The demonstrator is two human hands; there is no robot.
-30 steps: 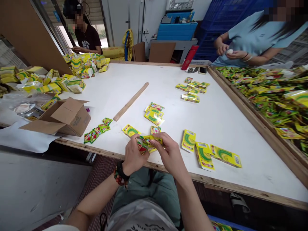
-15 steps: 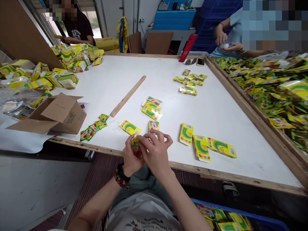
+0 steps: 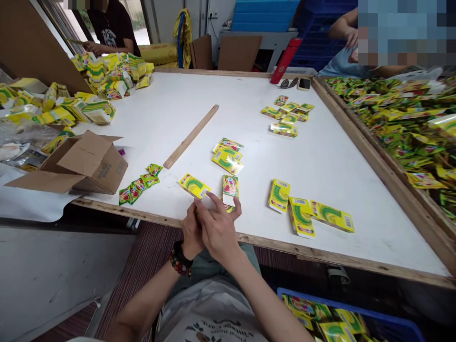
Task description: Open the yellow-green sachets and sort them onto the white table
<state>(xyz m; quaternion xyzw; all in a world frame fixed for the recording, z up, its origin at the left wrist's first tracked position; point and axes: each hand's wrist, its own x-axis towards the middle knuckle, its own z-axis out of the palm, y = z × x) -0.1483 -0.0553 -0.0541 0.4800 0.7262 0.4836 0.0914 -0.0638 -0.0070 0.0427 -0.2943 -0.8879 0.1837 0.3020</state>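
My left hand [image 3: 193, 232] is closed in front of the table edge, with small green packets [image 3: 197, 215] in it that are almost wholly hidden by fingers. My right hand [image 3: 220, 231] lies against it, its fingertips bent over the same spot; what they pinch is hidden. Just beyond my hands lies a flat yellow box [image 3: 193, 185] with a green curve on it. An upright-lying box with a watermelon picture [image 3: 231, 186] is past my right fingers, its white flap towards me. To the left, several green watermelon packets [image 3: 137, 189] form an overlapping row.
Yellow boxes [image 3: 302, 216] lie to the right, others [image 3: 227, 157] further in. A wooden strip [image 3: 191, 136] crosses the white table [image 3: 245, 114]. An open carton [image 3: 92, 164] stands left; a packet-filled bin [image 3: 399, 128] is right. A blue crate [image 3: 313, 297] sits below. Two people work opposite.
My right hand has drawn in closer to my left and now covers the packets that showed before. More of the watermelon box beyond it has come into view. The camera has tilted slightly.
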